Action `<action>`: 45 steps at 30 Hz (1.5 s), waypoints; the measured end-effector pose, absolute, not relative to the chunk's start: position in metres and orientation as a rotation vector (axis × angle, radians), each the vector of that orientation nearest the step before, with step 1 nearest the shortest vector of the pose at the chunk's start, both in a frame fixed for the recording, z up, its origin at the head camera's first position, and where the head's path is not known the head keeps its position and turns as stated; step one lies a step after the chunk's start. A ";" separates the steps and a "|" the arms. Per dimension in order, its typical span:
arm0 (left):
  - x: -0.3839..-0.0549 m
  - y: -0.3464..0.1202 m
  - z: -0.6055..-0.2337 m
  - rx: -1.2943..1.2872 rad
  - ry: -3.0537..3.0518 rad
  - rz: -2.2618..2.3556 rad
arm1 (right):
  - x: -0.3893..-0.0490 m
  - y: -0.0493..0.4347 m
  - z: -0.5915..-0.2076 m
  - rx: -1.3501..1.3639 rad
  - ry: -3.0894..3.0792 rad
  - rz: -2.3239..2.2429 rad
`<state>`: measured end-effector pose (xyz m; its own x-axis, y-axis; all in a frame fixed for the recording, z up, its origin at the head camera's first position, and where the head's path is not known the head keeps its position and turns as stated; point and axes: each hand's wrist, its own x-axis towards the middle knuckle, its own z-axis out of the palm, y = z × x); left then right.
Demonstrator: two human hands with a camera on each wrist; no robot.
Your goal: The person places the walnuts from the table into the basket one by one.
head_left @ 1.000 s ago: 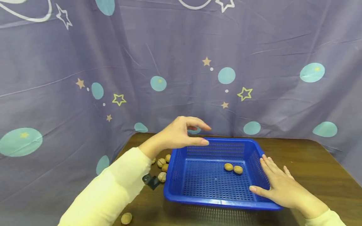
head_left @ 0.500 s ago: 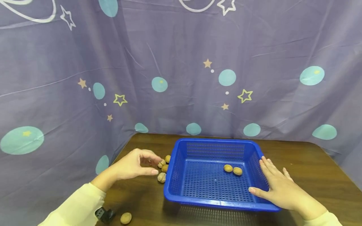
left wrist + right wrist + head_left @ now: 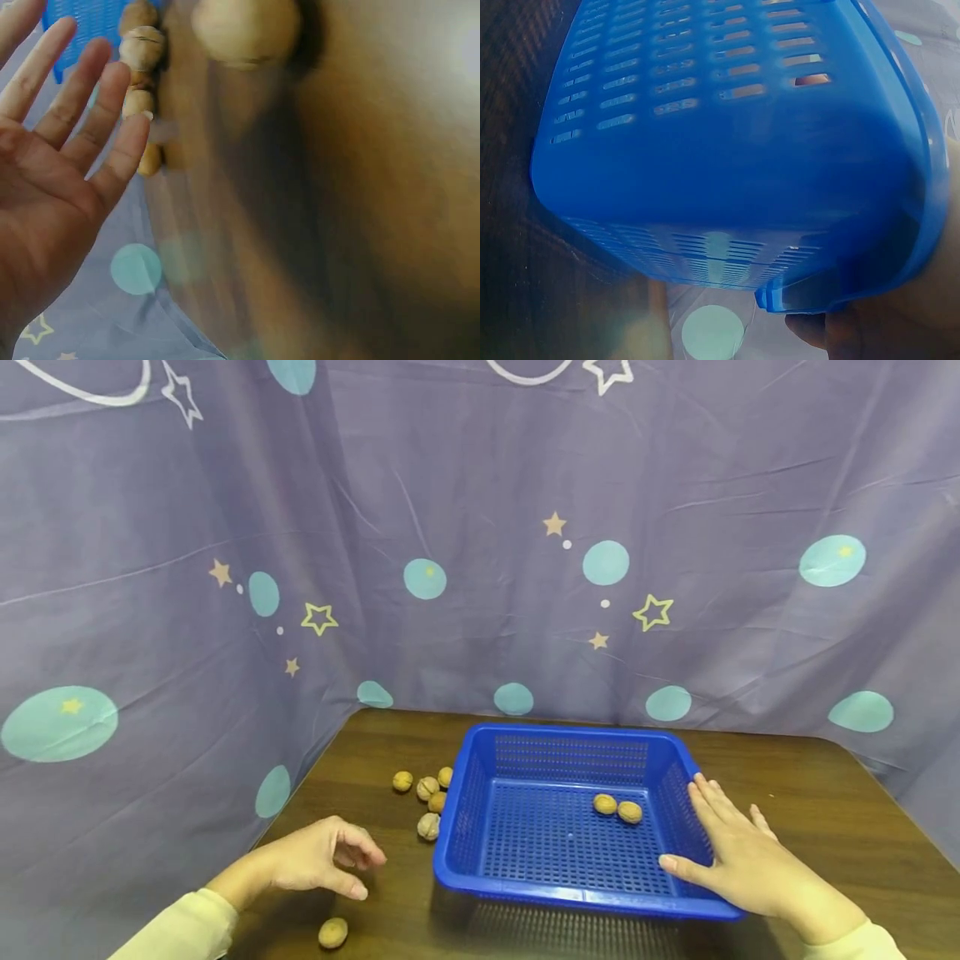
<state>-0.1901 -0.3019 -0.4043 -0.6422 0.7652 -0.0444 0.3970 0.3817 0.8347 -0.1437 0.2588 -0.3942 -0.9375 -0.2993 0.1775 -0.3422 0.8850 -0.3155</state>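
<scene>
My left hand hovers over the left of the table, fingers loosely bent and nothing held. Just in front of it on the near side lies a single walnut. That walnut appears blurred in the left wrist view, apart from the spread fingers. My right hand rests on the right rim of a blue plastic basket, fingers straight and thumb over the inner side. Two walnuts sit on the basket's floor. The right wrist view mostly shows the basket wall, which hides most of that hand.
Several walnuts lie grouped against the basket's left side. They stand on a brown wooden table. A purple curtain with stars and ovals hangs behind and along the left side.
My left hand has come from above the basket's left edge, left and down toward the lone walnut. Walnuts left of the basket are uncovered by it. My right hand and the basket stay put.
</scene>
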 end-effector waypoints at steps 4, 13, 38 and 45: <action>-0.187 -0.308 -0.411 0.980 2.154 1.113 | -0.144 0.259 -0.394 0.490 -2.922 0.514; -0.180 -0.322 -0.421 0.969 2.144 1.035 | -0.143 0.259 -0.398 0.488 -2.911 0.524; -0.181 -0.333 -0.448 0.968 2.191 1.106 | -0.143 0.258 -0.394 0.492 -2.911 0.512; -0.187 -0.337 -0.454 0.977 2.159 1.173 | -0.145 0.258 -0.395 0.499 -2.916 0.504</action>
<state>-0.1873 -0.3373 -0.4545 -0.6223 0.7785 -0.0813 0.3554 0.3736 0.8568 -0.1447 0.2582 -0.3949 -0.9351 -0.2984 0.1913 -0.3453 0.8888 -0.3015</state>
